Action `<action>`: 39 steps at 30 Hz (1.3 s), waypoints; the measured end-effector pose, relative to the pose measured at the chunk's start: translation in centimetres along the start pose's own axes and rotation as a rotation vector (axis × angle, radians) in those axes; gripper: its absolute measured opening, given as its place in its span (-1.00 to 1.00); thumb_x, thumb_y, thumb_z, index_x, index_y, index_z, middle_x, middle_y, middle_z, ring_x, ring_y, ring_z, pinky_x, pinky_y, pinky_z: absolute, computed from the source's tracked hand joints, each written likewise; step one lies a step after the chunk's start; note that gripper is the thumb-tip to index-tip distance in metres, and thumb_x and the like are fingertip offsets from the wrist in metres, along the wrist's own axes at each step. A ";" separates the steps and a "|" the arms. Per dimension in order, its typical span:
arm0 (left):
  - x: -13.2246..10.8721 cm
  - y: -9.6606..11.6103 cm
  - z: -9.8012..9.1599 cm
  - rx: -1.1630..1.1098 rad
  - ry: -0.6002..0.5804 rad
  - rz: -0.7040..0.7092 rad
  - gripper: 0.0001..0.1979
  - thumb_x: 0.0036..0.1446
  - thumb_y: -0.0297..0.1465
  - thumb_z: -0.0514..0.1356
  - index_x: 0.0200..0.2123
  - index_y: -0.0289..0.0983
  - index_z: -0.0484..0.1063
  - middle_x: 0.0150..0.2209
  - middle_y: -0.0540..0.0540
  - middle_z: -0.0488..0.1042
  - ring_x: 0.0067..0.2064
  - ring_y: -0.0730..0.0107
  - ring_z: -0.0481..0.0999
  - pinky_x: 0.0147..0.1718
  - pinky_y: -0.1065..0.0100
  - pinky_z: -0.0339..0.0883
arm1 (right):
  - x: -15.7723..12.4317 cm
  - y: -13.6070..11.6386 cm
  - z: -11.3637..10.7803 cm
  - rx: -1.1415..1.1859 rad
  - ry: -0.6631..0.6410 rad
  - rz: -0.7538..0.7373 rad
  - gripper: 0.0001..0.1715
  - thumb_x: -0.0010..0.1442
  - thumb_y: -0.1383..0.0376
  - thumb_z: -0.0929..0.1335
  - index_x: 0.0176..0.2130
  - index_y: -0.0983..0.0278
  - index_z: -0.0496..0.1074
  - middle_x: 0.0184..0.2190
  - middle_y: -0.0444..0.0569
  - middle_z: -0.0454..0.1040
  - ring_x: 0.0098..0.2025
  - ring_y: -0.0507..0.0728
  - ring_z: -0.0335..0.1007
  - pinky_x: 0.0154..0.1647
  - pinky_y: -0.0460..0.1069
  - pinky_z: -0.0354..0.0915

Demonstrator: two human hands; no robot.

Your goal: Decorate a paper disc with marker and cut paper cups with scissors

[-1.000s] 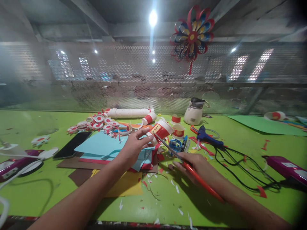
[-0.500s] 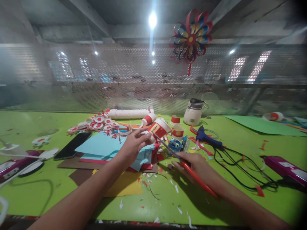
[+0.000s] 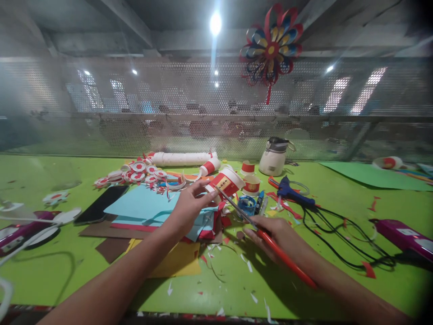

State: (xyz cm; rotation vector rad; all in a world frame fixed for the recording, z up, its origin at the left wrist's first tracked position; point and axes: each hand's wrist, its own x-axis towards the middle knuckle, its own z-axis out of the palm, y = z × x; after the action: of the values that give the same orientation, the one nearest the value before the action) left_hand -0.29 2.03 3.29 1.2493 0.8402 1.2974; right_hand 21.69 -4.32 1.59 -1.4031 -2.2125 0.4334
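Observation:
My left hand (image 3: 194,203) grips a red and white paper cup (image 3: 230,181) with a gold label, tilted above the coloured paper. In my right hand (image 3: 275,232) are long scissors with red handles (image 3: 287,259). Their metal blades (image 3: 237,208) point up and left, the tips at the cup's side near my left fingertips. Light blue paper sheets (image 3: 135,205) lie beneath and left of my left hand, over red, brown and yellow sheets. Behind the held cup are a cut cup (image 3: 209,166) and two short cup pieces, one of them nearer (image 3: 251,185).
A blue glue gun (image 3: 292,194) with black cable lies right, near a purple power strip (image 3: 402,234). A white bottle (image 3: 273,158) stands behind. A black phone (image 3: 101,205), cut cup flowers (image 3: 138,169) and a white stack of cups (image 3: 182,159) are left and back.
The held cup has turned slightly, its rim tipping further right. The scissors' handles have shifted a little down and right, with the blades still at the cup.

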 end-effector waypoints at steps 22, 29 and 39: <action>0.5 -0.5 -0.3 -0.232 0.034 -0.111 -0.60 -0.21 -0.38 0.48 -0.28 -0.34 0.44 -0.31 -0.18 0.58 -0.26 0.27 0.58 -0.15 0.22 0.42 | 0.4 0.0 -0.2 0.012 -0.015 -0.015 -0.66 0.30 0.13 0.24 -0.29 0.27 0.49 -0.41 -0.05 0.57 -0.41 0.10 0.42 -0.37 -0.06 0.26; 0.2 -0.3 0.0 -0.221 0.049 -0.095 -0.58 -0.19 -0.36 0.47 -0.27 -0.33 0.40 -0.33 -0.14 0.57 -0.26 0.28 0.58 -0.13 0.20 0.42 | 0.2 0.1 -0.1 0.001 0.024 -0.028 -0.64 0.31 0.13 0.24 -0.29 0.28 0.50 -0.44 -0.05 0.55 -0.45 0.09 0.41 -0.40 -0.07 0.24; 0.6 -0.4 -0.4 -0.245 0.012 -0.088 -0.61 -0.15 -0.32 0.44 -0.29 -0.31 0.38 -0.31 -0.15 0.56 -0.33 0.28 0.57 -0.20 0.16 0.45 | 0.3 0.1 -0.2 -0.029 0.016 -0.011 -0.62 0.29 0.13 0.25 -0.27 0.31 0.54 -0.46 -0.03 0.56 -0.46 0.11 0.40 -0.41 -0.05 0.24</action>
State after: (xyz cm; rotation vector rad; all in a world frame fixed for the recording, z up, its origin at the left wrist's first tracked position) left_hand -0.52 2.79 2.96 1.0014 0.7128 1.2957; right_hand 21.77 -4.05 1.83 -1.4043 -2.2211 0.3864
